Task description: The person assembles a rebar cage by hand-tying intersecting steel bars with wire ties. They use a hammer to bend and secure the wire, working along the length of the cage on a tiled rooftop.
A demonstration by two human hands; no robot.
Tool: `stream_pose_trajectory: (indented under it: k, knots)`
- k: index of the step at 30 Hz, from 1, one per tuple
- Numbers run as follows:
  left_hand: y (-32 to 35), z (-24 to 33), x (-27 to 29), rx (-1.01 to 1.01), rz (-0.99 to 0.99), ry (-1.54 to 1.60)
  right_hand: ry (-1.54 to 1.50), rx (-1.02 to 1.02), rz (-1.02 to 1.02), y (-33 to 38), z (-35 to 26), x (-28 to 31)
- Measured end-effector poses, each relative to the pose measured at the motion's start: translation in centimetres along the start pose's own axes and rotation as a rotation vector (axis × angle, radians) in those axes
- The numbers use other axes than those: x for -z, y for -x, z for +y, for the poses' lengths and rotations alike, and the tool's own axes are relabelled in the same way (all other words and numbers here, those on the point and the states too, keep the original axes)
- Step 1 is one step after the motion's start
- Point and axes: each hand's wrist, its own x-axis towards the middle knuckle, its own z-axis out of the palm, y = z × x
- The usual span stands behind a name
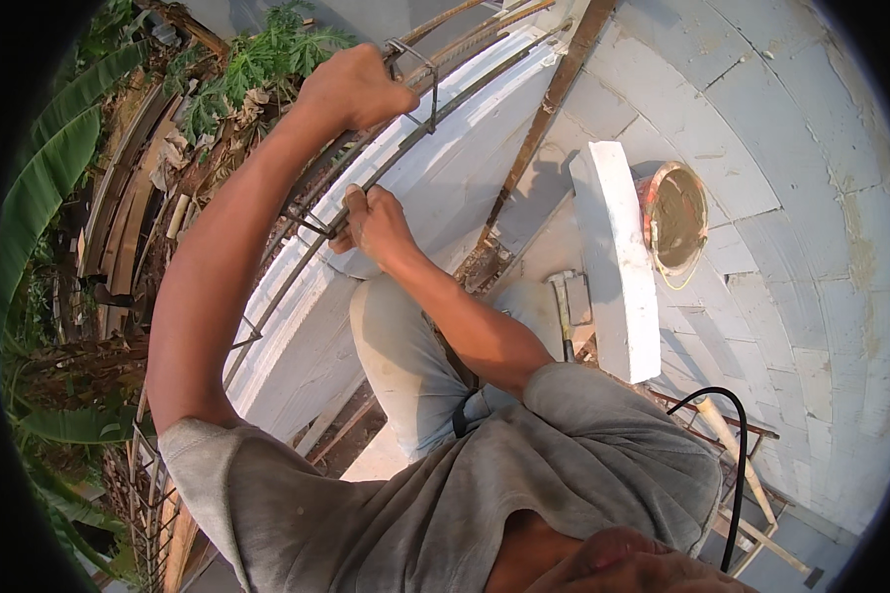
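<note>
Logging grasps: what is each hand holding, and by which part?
Left hand grips the rebar cage at its upper bars beside a stirrup. Right hand pinches a lower bar; any tool cannot be told.

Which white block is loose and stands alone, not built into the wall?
The long white block standing on end beside the bucket. The others are laid in rows with joints.

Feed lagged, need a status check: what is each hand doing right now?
Left hand: closed around the rebar cage near a stirrup.
Right hand: closed on a lower bar of the cage; whether it holds a tool cannot be told.
</note>
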Motion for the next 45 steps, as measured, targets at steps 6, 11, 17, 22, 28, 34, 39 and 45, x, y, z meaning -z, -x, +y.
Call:
stream_pose_trajectory:
  k: [6,11,17,22,28,34,39,45]
  knots:
    - [0.2,-0.5,-0.6,-0.123,0.101,0.049,-0.059,0.004,0.006,0.2,0.1,0.0]
    - [0.6,-0.3,1.5,-0.101,-0.078,0.117,-0.051,-0.017,-0.007,0.9,-0.8,0.0]
    - [0.5,-0.9,2.8,-0.044,-0.190,0.276,0.016,-0.158,-0.041,1.2,-1.9,0.8]
    - [1.0,-2.5,1.9,-0.107,-0.193,0.306,-0.016,-0.127,-0.046,1.4,-1.6,0.8]
    - [1.6,-3.0,1.6,-0.140,-0.168,0.251,-0.014,-0.052,-0.048,1.5,-1.1,0.6]
    - [1.4,-2.9,1.6,-0.166,-0.170,0.224,0.044,0.080,-0.100,1.3,-0.7,0.8]
    - [0.2,-1.4,1.0,-0.183,-0.157,0.161,-0.058,-0.034,-0.037,1.6,-0.8,0.4]
    - [-0.3,-1.1,0.2,-0.144,-0.040,0.225,-0.054,-0.189,-0.006,1.3,-1.3,0.5]
